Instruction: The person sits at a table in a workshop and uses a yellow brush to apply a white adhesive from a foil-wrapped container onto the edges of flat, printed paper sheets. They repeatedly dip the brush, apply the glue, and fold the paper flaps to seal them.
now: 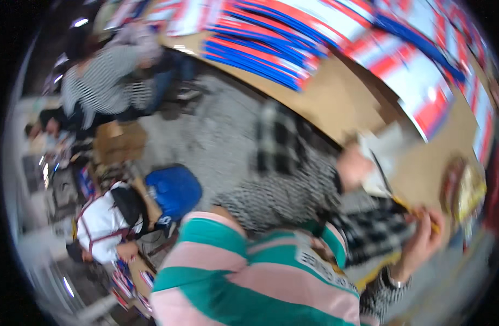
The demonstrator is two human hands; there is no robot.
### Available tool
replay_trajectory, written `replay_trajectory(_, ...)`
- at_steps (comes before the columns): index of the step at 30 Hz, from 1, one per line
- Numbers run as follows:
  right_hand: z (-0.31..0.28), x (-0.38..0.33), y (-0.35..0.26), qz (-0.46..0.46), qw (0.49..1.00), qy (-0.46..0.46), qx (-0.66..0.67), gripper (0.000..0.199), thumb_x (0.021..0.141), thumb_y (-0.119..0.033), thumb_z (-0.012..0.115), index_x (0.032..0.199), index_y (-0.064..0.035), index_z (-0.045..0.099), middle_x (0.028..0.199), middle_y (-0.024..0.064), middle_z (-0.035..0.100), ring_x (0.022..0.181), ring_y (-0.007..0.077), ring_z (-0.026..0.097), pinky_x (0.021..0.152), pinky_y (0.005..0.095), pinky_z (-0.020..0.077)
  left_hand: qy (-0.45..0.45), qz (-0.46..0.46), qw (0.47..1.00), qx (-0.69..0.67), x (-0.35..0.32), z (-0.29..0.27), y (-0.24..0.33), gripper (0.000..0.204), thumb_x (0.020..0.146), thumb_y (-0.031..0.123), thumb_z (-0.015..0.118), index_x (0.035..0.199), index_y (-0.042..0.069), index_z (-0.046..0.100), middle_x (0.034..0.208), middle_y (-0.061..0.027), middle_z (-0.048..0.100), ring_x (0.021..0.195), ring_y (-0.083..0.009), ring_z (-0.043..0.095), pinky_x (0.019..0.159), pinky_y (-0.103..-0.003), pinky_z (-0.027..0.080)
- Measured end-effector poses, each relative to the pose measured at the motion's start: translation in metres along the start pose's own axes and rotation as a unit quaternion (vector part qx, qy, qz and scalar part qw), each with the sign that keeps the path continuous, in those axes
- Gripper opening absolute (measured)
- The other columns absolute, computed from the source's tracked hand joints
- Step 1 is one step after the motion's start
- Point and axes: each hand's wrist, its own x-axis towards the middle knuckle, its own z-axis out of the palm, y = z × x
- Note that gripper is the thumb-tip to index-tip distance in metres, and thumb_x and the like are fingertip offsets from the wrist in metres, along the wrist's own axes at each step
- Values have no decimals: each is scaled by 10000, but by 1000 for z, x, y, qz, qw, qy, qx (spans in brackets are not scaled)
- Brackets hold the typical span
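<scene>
At the edge of the brown table, my left hand point(354, 167) is closed against a thin white sheet-like piece point(381, 163), blurred by motion, its fingers mostly hidden. A narrow dark strip point(381, 173) runs from this piece toward my right hand. Lower and to the right, my right hand point(423, 239) pinches a slim yellow piece point(435, 227) between thumb and fingers. What kind of thing it is, I cannot make out. Below the white piece, black-and-white checked cloth point(374, 228) covers my lap.
Flat red, white and blue printed packs point(260, 51) lie in stacks across the brown table point(347, 98). A yellow and clear plastic bag point(467, 190) rests near its right side. Other people point(105, 81) sit on the left, by a cardboard box point(119, 142) and a blue seat point(173, 190).
</scene>
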Motion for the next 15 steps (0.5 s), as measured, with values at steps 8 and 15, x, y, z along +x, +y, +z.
replay_trajectory(8, 15, 4, -14, -32, 994, -97, 23, 111, 898, -14, 507, 990, 34, 547, 877, 170, 630, 692, 193, 587, 681, 299, 501, 101, -187, 969, -128, 23, 17, -7, 404, 682, -82, 436, 1060, -51, 573, 940, -125, 635, 893, -227, 601, 787, -325, 471)
replay_trajectory(15, 23, 6, -21, -58, 994, -88, 8, 75, 885, -3, 501, 922, 29, 557, 813, 161, 633, 664, 190, 586, 652, 296, 495, 166, -181, 968, -47, 29, 17, -19, 370, 716, -63, 444, 1065, -65, 568, 936, -154, 640, 881, -243, 610, 765, -323, 474)
